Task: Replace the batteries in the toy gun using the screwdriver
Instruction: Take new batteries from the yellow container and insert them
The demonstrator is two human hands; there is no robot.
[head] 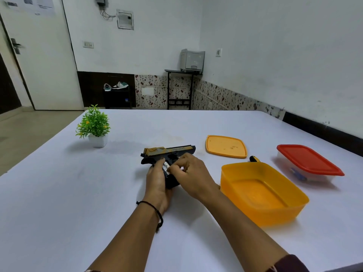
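A black and gold toy gun lies on its side on the white table, barrel pointing right. My left hand grips its black handle from the left. My right hand has its fingertips curled over a white and black battery in the open handle compartment. The tip of a black and yellow screwdriver handle shows behind the yellow box; the rest is hidden.
An open yellow plastic box stands right of my hands, its orange lid flat behind it. A clear box with a red lid sits far right. A small potted plant stands at the left back.
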